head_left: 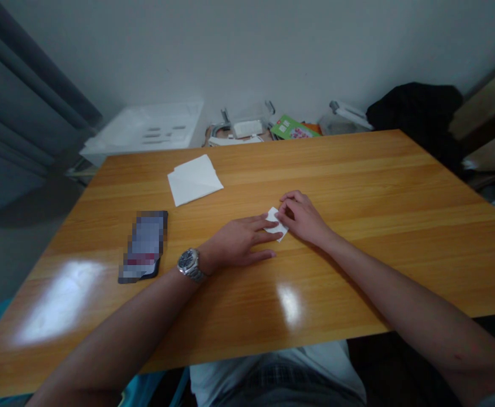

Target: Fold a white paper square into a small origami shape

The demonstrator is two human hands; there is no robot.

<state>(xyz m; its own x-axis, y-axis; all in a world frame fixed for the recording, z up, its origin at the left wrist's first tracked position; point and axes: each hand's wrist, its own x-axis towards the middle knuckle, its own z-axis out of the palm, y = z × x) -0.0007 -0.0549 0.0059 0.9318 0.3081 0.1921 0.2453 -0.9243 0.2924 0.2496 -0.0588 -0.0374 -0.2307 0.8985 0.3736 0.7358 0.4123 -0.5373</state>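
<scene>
A small white piece of paper [272, 215], apparently folded, lies on the wooden table [357, 186] between my hands. Fingers spread and stretched out, my left hand [239, 242] rests flat with its fingertips pressing on the paper from the left. My right hand [305, 219] pinches the paper's right edge between thumb and index finger, its other fingers curled. Part of the paper is hidden under the left fingers. A metal wristwatch [190, 264] is on my left wrist.
White sheets of paper [194, 181] lie in a stack towards the back left. A phone [146, 246] lies left of my left forearm. Beyond the table's far edge are a white plastic tray [158, 127], a green booklet [292, 128] and a dark cloth-like heap [415, 110].
</scene>
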